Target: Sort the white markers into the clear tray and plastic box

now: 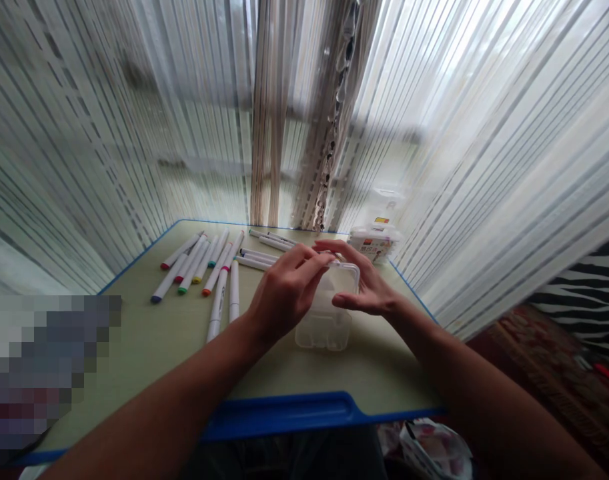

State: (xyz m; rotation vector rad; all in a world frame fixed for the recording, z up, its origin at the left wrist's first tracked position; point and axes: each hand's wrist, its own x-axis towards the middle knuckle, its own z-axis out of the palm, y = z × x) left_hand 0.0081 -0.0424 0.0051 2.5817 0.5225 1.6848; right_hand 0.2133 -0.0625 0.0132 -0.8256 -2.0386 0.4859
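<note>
In the head view, a small, translucent plastic box point(325, 331) with rounded corners was near the middle of a pale green tabletop point(274, 367) edged in blue. The left hand point(285, 288) had its fingertips bunched together on the box's top rim at eleven o'clock. The right hand point(368, 285) was clamped around its far right side, thumb on the near face and fingers curled over the top; the two hands nearly met there and covered the upper corners.

From the box, slim white markers with red, yellow, green, orange and blue ends point(191, 260) lay loosely fanned at ten o'clock. Two white markers point(224, 300) pointed towards the left forearm, which crossed in front of their near ends. Thin white pens with dark ends point(274, 238) lay at eleven o'clock, some partly hidden by the left hand.

At one o'clock, behind the right hand, sat a clear container with a printed label point(373, 241), against a sheer striped curtain point(204, 133). A blue recessed tray point(289, 413) ran along the near edge at six o'clock. At five o'clock, below the edge, was a crumpled plastic bag point(437, 450).
</note>
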